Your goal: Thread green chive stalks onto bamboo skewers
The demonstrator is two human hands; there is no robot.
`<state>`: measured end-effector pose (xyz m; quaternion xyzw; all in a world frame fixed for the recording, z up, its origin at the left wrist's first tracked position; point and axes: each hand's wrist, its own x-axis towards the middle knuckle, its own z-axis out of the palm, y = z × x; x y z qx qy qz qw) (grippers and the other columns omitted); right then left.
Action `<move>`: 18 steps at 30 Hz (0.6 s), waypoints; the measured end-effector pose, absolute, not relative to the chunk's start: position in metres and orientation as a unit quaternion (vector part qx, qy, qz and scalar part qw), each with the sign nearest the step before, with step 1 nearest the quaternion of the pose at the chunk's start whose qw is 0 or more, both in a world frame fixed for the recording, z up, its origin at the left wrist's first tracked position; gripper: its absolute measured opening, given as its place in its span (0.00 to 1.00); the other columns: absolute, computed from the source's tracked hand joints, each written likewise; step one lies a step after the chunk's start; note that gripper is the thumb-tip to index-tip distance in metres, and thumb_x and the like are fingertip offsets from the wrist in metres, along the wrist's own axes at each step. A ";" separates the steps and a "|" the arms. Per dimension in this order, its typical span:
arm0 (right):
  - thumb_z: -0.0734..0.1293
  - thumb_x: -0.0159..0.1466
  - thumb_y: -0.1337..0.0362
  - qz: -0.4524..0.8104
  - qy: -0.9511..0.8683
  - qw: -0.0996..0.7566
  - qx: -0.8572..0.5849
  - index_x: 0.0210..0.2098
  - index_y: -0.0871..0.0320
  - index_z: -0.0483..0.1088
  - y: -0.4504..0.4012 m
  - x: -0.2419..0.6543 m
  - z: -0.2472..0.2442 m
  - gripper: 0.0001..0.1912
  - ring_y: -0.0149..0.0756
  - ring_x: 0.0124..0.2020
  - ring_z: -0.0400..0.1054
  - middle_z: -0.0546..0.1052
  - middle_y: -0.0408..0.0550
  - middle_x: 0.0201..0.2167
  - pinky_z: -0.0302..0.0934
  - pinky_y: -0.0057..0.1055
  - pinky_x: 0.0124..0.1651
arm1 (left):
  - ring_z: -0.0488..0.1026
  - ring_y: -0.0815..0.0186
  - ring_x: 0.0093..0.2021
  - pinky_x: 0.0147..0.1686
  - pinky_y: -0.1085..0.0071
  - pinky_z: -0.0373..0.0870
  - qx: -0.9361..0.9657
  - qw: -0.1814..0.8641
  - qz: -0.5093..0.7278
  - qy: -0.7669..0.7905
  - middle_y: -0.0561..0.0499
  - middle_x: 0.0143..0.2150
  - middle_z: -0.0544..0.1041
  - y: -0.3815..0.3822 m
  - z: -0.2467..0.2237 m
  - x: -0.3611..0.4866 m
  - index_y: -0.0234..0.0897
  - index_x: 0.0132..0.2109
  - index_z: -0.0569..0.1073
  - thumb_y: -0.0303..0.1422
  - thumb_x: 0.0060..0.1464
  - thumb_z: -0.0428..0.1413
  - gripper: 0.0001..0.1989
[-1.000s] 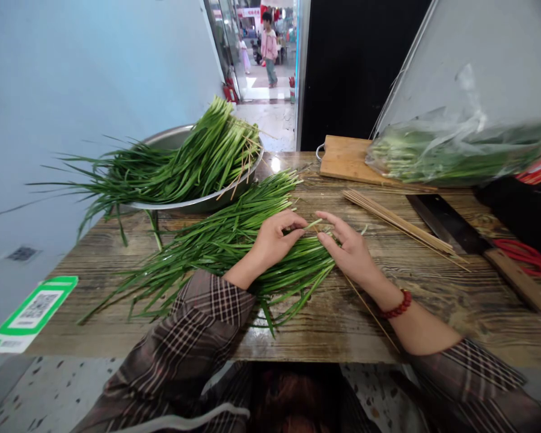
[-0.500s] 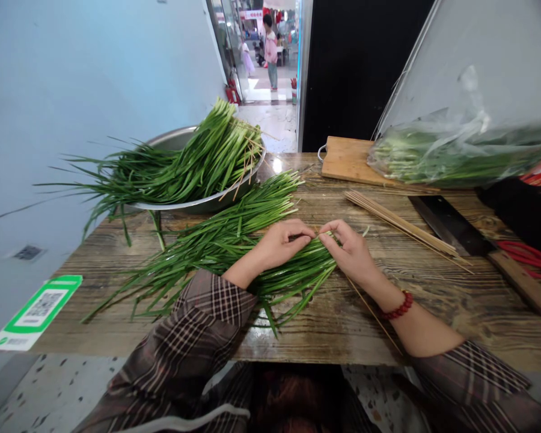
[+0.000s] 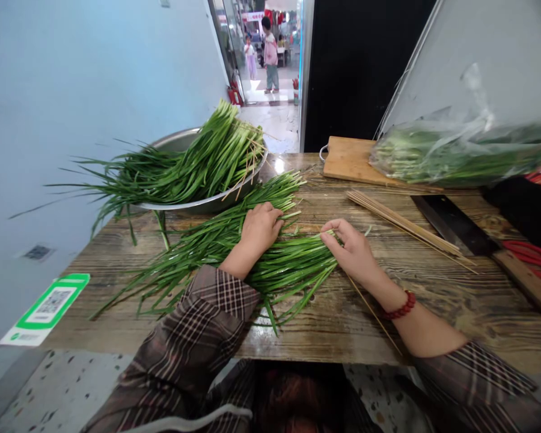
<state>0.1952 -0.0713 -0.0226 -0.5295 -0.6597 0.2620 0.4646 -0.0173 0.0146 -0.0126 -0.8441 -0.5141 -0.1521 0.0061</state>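
Long garlic chives [image 3: 297, 261] lie across the table in two overlapping bunches, their pale cut ends to the right. My left hand [image 3: 259, 231] rests on the rear bunch, fingers curled down around some stalks; its fingertips are partly hidden. At the front bunch's cut ends, my right hand [image 3: 348, 248] is closed in a pinch on the stalks. A thin bamboo skewer [image 3: 374, 311] slants from beneath that hand towards the table's front edge. More chives [image 3: 193, 162], with skewers at their pale ends, fill a metal basin [image 3: 207, 203] behind.
Loose bamboo skewers [image 3: 401, 225] lie right of my hands, beside a cleaver [image 3: 455, 222] and red-handled scissors [image 3: 532, 255]. Behind them are a wooden cutting board [image 3: 349, 157] and a plastic bag of greens [image 3: 460, 153]. A QR-code card [image 3: 45, 310] sits at the left edge.
My left hand has left the front bunch's cut ends beside my right hand and moved left and back onto the rear bunch. My right hand has stayed in place, still pinching.
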 end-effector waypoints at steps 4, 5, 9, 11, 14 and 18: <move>0.62 0.64 0.57 0.262 -0.663 0.461 -0.528 0.38 0.55 0.67 -0.071 0.196 -0.023 0.09 0.35 0.35 0.70 0.76 0.46 0.34 0.63 0.32 0.43 | 0.68 0.56 0.43 0.41 0.61 0.63 -0.851 0.021 -0.136 -0.507 0.43 0.39 0.73 0.012 -0.013 -0.015 0.37 0.38 0.77 0.33 0.57 0.54 0.08; 0.62 0.64 0.57 0.262 -0.663 0.460 -0.530 0.38 0.55 0.67 -0.071 0.196 -0.023 0.09 0.35 0.35 0.71 0.76 0.46 0.34 0.63 0.32 0.43 | 0.68 0.56 0.43 0.41 0.62 0.63 -0.852 0.021 -0.142 -0.503 0.44 0.39 0.73 0.012 -0.013 -0.015 0.37 0.36 0.77 0.32 0.56 0.53 0.07; 0.62 0.64 0.57 0.264 -0.660 0.460 -0.533 0.39 0.56 0.68 -0.072 0.196 -0.022 0.09 0.34 0.34 0.71 0.76 0.45 0.34 0.63 0.32 0.42 | 0.69 0.60 0.41 0.41 0.65 0.63 -0.846 -0.032 -0.230 -0.479 0.46 0.38 0.73 0.012 -0.010 -0.014 0.36 0.32 0.74 0.27 0.54 0.53 0.05; 0.62 0.64 0.58 0.265 -0.660 0.458 -0.534 0.40 0.56 0.68 -0.072 0.196 -0.022 0.10 0.34 0.33 0.70 0.77 0.46 0.35 0.63 0.31 0.40 | 0.69 0.64 0.37 0.39 0.68 0.64 -0.829 -0.099 -0.290 -0.467 0.48 0.34 0.73 0.011 -0.007 -0.012 0.35 0.31 0.73 0.26 0.53 0.53 0.05; 0.61 0.64 0.58 0.256 -0.668 0.447 -0.536 0.43 0.56 0.70 -0.073 0.196 -0.020 0.12 0.35 0.33 0.71 0.78 0.47 0.37 0.63 0.31 0.38 | 0.68 0.69 0.30 0.34 0.72 0.64 -0.796 -0.203 -0.352 -0.448 0.52 0.28 0.72 0.008 -0.002 -0.007 0.33 0.31 0.72 0.27 0.52 0.52 0.05; 0.61 0.65 0.59 0.247 -0.678 0.447 -0.528 0.43 0.55 0.72 -0.073 0.197 -0.017 0.12 0.38 0.39 0.73 0.79 0.48 0.39 0.64 0.33 0.43 | 0.67 0.71 0.27 0.30 0.75 0.62 -0.777 -0.280 -0.370 -0.426 0.54 0.26 0.73 0.001 0.000 0.000 0.32 0.39 0.75 0.29 0.52 0.53 0.09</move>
